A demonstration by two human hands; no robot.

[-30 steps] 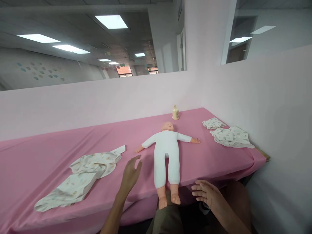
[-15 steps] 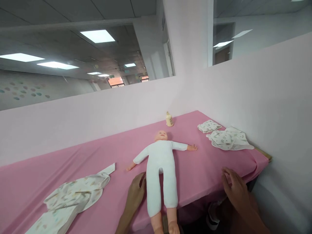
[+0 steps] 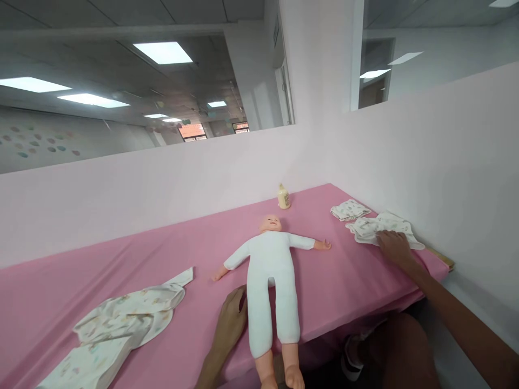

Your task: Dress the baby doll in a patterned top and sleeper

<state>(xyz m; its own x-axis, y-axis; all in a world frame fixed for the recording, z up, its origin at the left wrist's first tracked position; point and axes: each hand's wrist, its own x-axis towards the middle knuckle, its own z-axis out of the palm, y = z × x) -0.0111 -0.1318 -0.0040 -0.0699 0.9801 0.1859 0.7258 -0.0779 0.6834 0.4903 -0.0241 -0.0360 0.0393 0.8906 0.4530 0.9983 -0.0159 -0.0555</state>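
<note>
A baby doll (image 3: 271, 259) in a white body suit lies on its back on the pink-covered table, arms spread, its feet toward me at the front edge. My left hand (image 3: 232, 319) rests on the cloth right beside the doll's leg, fingers loosely bent and holding nothing. At the right, my right hand (image 3: 393, 246) is on a white printed baby garment (image 3: 365, 229), its fingers apart over the fabric and not closed round it. Part of that garment is hidden under the hand. Behind it lies a folded printed cloth (image 3: 349, 209).
A cream pump bottle (image 3: 284, 197) stands near the wall beyond the doll's head. Another printed baby garment (image 3: 133, 319) is spread on the left of the pink tablecloth (image 3: 162, 248). White walls (image 3: 446, 162) with windows border the table's back and right side.
My right hand has moved forward from beyond the table's front edge onto the printed garment at the right. My left hand stays by the doll's leg. The doll lies as before.
</note>
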